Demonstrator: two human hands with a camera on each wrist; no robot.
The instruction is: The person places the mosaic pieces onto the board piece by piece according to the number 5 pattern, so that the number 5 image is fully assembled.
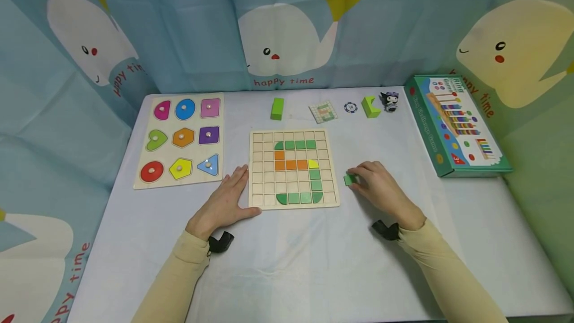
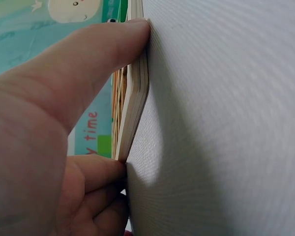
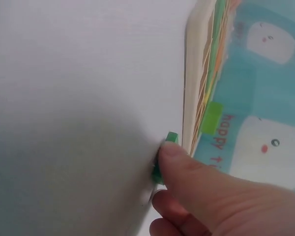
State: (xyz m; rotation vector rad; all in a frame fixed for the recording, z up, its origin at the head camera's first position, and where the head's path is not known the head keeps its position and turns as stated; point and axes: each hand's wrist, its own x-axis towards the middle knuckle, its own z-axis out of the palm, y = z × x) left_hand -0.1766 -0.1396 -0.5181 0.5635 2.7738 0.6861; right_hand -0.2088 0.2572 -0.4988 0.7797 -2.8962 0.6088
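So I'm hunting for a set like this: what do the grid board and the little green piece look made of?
The grid board looks like pale unfinished wood: matte, with a layered edge like plywood in the left wrist view. The green piece, pinched by the right hand, looks like painted wood, though plastic is possible.

A counter covered in a plain pale sheet fills the middle of the view. Behind it and along both sides hangs a curtain in light blue, printed with white whales that have yellow tails, small red noses and the words "happy time" in red. On the right the curtain turns pale green and shows a large yellow whale. The cloth falls in soft folds and meets the far edge of the counter. The light is even and soft, with only faint shadows.
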